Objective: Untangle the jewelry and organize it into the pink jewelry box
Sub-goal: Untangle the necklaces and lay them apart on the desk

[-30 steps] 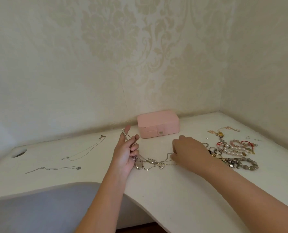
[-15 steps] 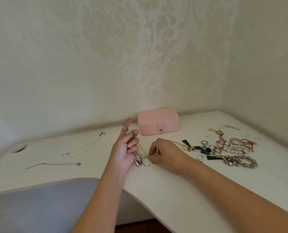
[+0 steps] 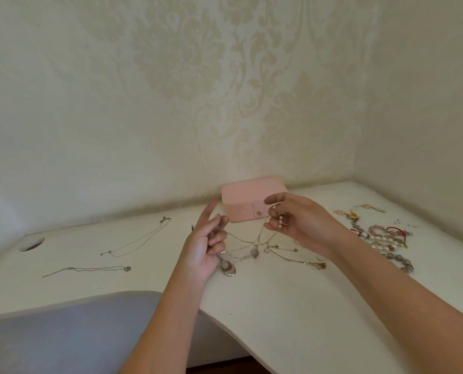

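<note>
A corner of a private home: cream damask wallpaper (image 3: pixel 225 76) rises behind a curved white worktop (image 3: pixel 279 306) with a cable hole (image 3: pixel 31 244), where a pink jewelry box (image 3: pixel 249 195) and scattered jewelry (image 3: pixel 381 238) suggest a bedroom desk.

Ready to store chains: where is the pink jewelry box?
Head view: the closed pink rectangular jewelry box sits on the white desk by the back wall, partly behind the right hand.

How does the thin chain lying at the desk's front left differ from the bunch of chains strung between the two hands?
The thin chain lies alone, flat and nearly straight on the desk; the bunch is several strands crossed together. Nothing touches the thin chain; the left hand and right hand hold the bunch partly off the desk. Both are fine, silvery chains.
</note>
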### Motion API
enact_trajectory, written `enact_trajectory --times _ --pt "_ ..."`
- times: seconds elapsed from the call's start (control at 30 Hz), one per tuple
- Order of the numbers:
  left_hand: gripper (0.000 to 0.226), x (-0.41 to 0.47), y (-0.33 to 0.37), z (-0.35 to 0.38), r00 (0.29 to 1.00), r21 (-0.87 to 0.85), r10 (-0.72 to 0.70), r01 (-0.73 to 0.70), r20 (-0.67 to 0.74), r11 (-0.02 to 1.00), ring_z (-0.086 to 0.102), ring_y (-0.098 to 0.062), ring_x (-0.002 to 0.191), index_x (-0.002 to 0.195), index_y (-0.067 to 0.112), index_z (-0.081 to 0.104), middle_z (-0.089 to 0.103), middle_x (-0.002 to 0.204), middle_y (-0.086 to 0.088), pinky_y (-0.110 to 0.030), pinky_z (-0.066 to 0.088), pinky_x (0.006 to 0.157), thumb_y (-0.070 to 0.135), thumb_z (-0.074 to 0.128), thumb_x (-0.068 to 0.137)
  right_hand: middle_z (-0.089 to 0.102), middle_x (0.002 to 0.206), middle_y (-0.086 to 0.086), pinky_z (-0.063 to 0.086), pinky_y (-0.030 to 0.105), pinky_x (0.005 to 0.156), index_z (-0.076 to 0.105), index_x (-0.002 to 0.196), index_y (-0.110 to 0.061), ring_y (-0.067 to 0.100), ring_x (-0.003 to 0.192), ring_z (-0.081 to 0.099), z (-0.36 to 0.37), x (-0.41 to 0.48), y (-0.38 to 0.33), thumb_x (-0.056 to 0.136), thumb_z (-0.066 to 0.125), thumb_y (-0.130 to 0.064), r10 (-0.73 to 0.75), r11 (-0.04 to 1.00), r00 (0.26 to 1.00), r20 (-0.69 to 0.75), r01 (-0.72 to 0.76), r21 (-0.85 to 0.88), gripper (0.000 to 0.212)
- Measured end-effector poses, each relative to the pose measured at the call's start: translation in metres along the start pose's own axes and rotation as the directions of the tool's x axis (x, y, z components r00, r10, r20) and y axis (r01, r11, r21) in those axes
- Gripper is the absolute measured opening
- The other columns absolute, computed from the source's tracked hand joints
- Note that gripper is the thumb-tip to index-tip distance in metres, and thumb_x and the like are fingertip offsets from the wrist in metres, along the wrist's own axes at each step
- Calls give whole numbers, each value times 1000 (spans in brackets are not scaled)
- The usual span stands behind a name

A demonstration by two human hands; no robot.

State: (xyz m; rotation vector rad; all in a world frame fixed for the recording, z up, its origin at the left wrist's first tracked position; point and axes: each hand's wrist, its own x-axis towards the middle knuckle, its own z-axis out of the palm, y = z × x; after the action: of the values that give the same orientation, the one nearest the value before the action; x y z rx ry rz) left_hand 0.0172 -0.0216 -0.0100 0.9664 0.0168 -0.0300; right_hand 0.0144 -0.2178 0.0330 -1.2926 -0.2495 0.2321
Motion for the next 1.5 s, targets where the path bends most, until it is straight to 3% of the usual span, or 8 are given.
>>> enact_trajectory --times 0.1,0.23,0.5,0.73,1.03,1.17,1.27,1.5 --pt "26 -2 0 1 999 64 -44 42 22 997 25 -1 38 113 21 62 54 69 6 -12 12 33 15 45 95 48 67 3 36 18 44 56 95 -5 9 45 32 -10 -6 -18 92 39 2 -6 974 1000 23 1 225 19" --pt "19 -1 -1 3 997 62 -79 77 21 995 22 -1 37 98 14 66 52 65 6 -14 10 34 20 48 93 56 69 -2 16 14 38 66 92 -8 2 41 26 -30 -13 -39 82 54 -11 -140 968 990 -27 142 208 16" --pt "23 5 -5 0 984 132 41 -18 -175 991 23 -2 33 88 9 65 49 63 3 -14 12 30 17 45 96 61 74 -9 17 11 30 75 82 -22 3 35 25 -61 -26 -67 81 54 -17 -350 866 923 -162 385 319 22" --pt "28 7 -10 -3 840 376 324 -158 -435 913 25 -6 36 80 14 65 50 67 1 -18 15 36 14 42 95 64 77 -10 14 10 31 76 85 -23 3 35 20 -55 -26 -67 83 51 -15 -377 859 914 -149 405 313 26" --pt "15 9 -18 1 846 658 407 -92 -344 748 45 -16 55 86 18 64 64 82 -2 -21 34 42 13 51 91 66 120 -3 17 9 34 60 117 -17 1 38 21 -40 -22 -54 93 42 3 -360 930 930 -71 364 55 36" --pt "14 6 -24 6 840 832 475 -53 -262 553 55 -20 58 102 18 60 64 84 -2 -31 46 51 25 51 93 65 123 -2 15 10 34 59 117 -16 0 37 21 -40 -27 -61 92 38 5 -405 910 913 -44 407 81 38" --pt "40 1 -28 11 847 980 504 86 -168 182 62 -26 83 126 17 45 65 85 -3 -33 44 69 41 46 94 64 124 -1 15 10 33 58 117 -16 0 36 21 -42 -32 -67 92 37 5 -417 905 908 -26 418 80 38" --pt "60 -12 -10 14 921 915 318 311 -223 -258 58 -29 107 137 8 31 61 115 -10 -30 37 72 49 42 94 70 111 2 19 11 34 63 108 -14 2 40 20 -35 -35 -67 91 49 -7 -404 914 914 -31 401 -65 24"
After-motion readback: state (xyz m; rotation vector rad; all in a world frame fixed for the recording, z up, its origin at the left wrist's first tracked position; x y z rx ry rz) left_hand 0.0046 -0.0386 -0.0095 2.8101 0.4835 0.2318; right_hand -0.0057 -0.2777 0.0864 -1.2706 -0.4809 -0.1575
